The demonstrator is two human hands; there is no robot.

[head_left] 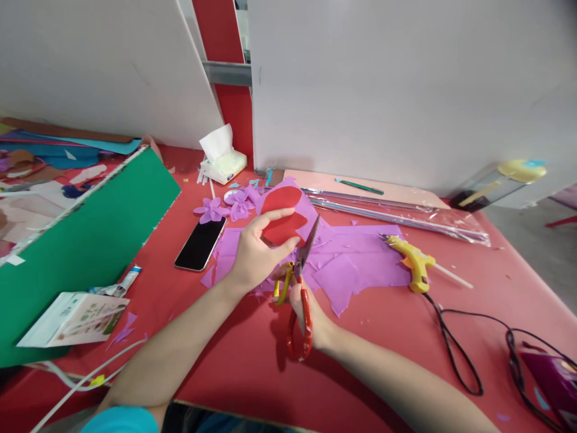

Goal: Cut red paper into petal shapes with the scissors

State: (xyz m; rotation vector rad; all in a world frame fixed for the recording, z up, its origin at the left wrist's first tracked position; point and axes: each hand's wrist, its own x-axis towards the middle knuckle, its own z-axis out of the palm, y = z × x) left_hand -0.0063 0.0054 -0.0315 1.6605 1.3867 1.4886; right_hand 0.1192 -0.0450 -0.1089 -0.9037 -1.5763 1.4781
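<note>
My left hand (256,248) is closed at the middle of the bench, thumb and fingers pinching a red cut shape (285,197) with a notch in its right side. A piece of purple sheet (308,211) shows behind the red shape; whether the hand grips it too, I cannot tell. Scissors (308,249) with one red and one yellow handle are in my right hand (315,319). Their blades point up and away, close by the right edge of the red shape. Below both hands lie purple sheets and offcuts (360,264).
Purple flowers (211,210) and a phone (201,243) lie left of the sheets. A yellow glue gun (417,261) with a black cord rests on the right. Tissues (224,163) and wrapped rods (396,221) are farther back. A green-walled box (99,240) of scraps stands at left.
</note>
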